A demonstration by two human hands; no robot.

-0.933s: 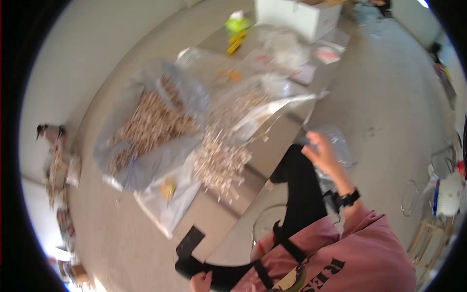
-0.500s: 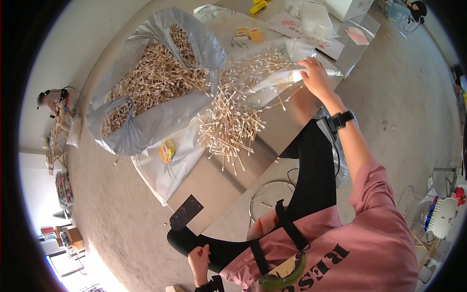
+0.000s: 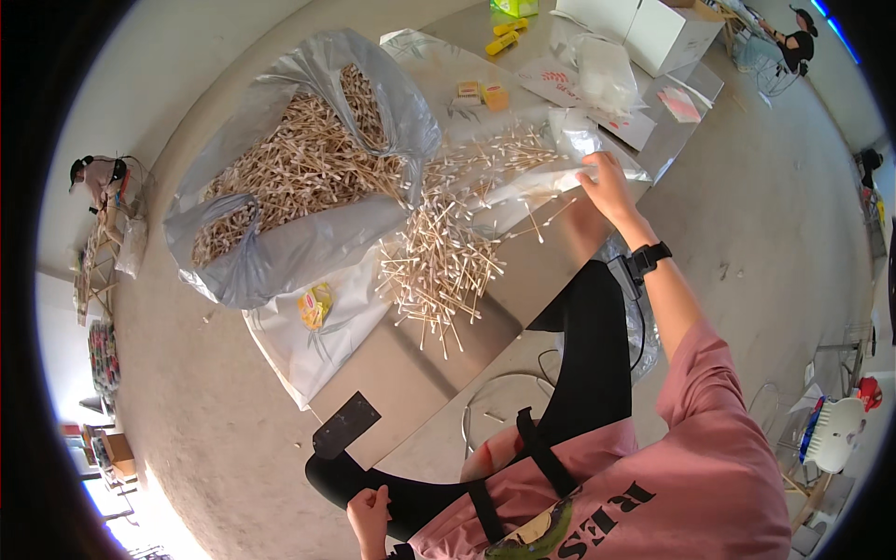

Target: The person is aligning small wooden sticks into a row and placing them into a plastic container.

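My right hand (image 3: 609, 189) reaches out over the right edge of the table, fingers bent and thumb apart, with nothing visible in it. Its fingertips are at the pale plastic sheet (image 3: 345, 350) that covers the tabletop; whether they touch it I cannot tell. Left of that hand, a loose pile of cotton swabs (image 3: 439, 266) spreads over the sheet, some hanging past its front edge. A large grey plastic bag (image 3: 322, 238) full of swabs lies open behind the pile. My left hand (image 3: 370, 511) is curled closed beside my thigh; what it holds, if anything, is hidden.
A black phone-like slab (image 3: 346, 425) lies at the table's near corner. Small yellow packets (image 3: 315, 305) rest on the sheet. At the back are a white box (image 3: 667, 37) and a clear plastic bag (image 3: 607, 70). Two people work farther off, one on each side.
My right hand has drawn slightly toward me, its fingers more bent. The whole view has shifted a little. My left hand stays curled by my thigh.
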